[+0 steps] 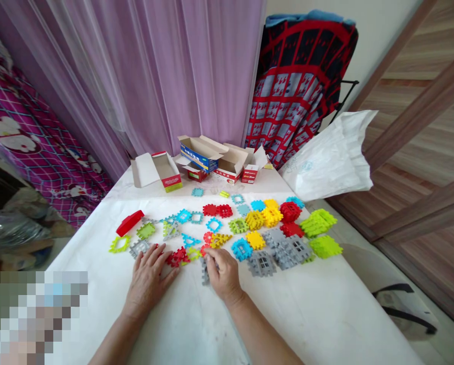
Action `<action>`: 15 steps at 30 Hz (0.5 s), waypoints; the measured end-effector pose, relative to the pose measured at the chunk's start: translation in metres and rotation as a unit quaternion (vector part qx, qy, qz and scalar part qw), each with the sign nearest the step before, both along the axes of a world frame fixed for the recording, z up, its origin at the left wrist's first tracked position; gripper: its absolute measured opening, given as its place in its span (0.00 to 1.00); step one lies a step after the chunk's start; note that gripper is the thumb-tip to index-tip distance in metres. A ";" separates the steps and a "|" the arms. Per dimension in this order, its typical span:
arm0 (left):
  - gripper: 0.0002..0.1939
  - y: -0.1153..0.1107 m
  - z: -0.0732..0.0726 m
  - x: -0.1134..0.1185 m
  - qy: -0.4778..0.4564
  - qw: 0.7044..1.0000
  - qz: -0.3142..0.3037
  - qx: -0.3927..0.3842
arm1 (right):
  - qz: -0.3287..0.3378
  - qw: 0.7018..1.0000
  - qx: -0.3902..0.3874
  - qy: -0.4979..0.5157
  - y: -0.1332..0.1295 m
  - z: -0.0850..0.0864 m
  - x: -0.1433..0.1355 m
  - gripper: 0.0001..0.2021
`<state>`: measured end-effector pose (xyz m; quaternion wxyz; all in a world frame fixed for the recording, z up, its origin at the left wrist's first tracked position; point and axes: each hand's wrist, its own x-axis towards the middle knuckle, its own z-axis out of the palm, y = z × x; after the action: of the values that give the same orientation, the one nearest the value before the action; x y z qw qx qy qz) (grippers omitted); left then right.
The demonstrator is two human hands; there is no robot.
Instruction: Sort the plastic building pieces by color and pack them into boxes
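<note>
My left hand (149, 276) lies palm down on the table with its fingers spread. Its fingertips reach beside a grey toothed building tile (139, 248) and a cluster of red building tiles (178, 257). A pinch closes my right hand (224, 274) on a grey building tile (205, 274), which stands partly hidden behind the fingers. Small red round tiles (208, 237) and a yellow triangular tile (221, 240) lie just beyond that hand. To its right are a blue window tile (241, 249) and a grey window tile (262, 263).
Stacked grey tiles (289, 251), yellow tiles (271, 216) and green tiles (318, 222) sit on the right. A red curved piece (130, 223) lies left. Opened cardboard boxes (167, 170) line the back edge. A white bag (325, 159) stands at the right corner.
</note>
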<state>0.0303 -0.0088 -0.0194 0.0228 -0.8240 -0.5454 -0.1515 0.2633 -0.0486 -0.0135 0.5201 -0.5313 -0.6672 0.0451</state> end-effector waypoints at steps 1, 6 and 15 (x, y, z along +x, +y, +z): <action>0.24 0.000 0.001 0.001 -0.002 1.000 -0.003 0.003 | -0.013 1.000 0.003 0.016 0.001 -0.001 0.001 0.12; 0.22 -0.002 0.005 0.002 -0.013 1.000 -0.020 0.009 | -0.047 0.997 -0.016 0.066 0.003 -0.006 0.001 0.11; 0.25 -0.004 0.005 0.003 -0.035 0.999 0.003 0.022 | -0.080 0.993 -0.048 0.070 -0.013 -0.017 0.008 0.11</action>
<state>0.0336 -0.0127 -0.0141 0.0226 -0.8159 -0.5449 -0.1920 0.2713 -0.0617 -0.0304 0.5417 -0.6029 -0.5813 0.0722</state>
